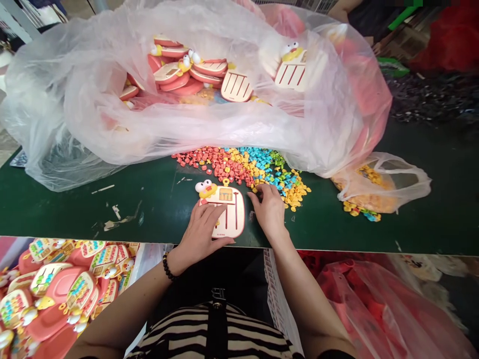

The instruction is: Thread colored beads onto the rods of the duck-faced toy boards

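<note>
A cream toy board point(235, 219) with dark slots, a small printed panel and a bird head with bulging eyes lies on the green table. My left hand point(202, 227) grips it, fingers across its left part and thumb along the lower edge. A yellow piece partly shows in a slot beside those fingers. To the board's right, my right hand point(270, 207) has its fingers curled down at the near edge of a pile of small plastic pieces point(239, 164), coloured red, yellow, blue and green. Its fingertips are close together; what they hold is too small to name.
Behind the pile stretches a large clear plastic bag point(209, 127) of similar boards. A smaller bag point(385, 189) of pieces sits at right. Boards with coloured pieces point(56, 294) fill a container below left; red items in plastic point(366, 294) lie below right. Another person's arm point(342, 10) shows behind.
</note>
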### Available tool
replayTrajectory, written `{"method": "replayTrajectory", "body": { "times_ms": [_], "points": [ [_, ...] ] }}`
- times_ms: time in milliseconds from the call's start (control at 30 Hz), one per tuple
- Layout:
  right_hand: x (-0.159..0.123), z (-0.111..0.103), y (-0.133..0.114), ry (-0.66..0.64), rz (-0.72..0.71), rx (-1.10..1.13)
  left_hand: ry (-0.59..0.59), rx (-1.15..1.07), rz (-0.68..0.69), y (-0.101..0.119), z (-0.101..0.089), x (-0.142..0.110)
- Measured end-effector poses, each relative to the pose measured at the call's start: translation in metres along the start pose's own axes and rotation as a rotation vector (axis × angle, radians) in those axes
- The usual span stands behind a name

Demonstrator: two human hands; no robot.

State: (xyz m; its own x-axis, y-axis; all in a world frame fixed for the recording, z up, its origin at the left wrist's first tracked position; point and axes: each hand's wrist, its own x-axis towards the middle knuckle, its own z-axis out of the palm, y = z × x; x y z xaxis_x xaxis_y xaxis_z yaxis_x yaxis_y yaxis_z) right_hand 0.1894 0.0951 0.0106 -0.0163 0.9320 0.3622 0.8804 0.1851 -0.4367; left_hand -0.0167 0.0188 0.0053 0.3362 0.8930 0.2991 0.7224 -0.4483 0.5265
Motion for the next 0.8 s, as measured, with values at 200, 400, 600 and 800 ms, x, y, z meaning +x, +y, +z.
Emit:
{"method": "replayTrajectory", "body": {
  "times_ms": [200,400,600,800],
  "points": [
    [0.000,0.003,-0.013,0.035,-0.051,0.111,0.003,0.021,0.007,0.000,0.001,0.000],
    [-0.007,0.007,-0.033,-0.120,-0.189,0.091,-0.005,0.019,-0.005,-0.001,0.002,0.000],
    [-0.045,-0.003,-0.042,-0.221,-0.198,0.007,0.025,-0.012,-0.010,-0.003,0.006,0.000],
    [-0.043,-0.003,-0.060,-0.440,-0.331,0.087,0.120,0.004,0.015,-0.005,0.010,0.001]
  ]
}}
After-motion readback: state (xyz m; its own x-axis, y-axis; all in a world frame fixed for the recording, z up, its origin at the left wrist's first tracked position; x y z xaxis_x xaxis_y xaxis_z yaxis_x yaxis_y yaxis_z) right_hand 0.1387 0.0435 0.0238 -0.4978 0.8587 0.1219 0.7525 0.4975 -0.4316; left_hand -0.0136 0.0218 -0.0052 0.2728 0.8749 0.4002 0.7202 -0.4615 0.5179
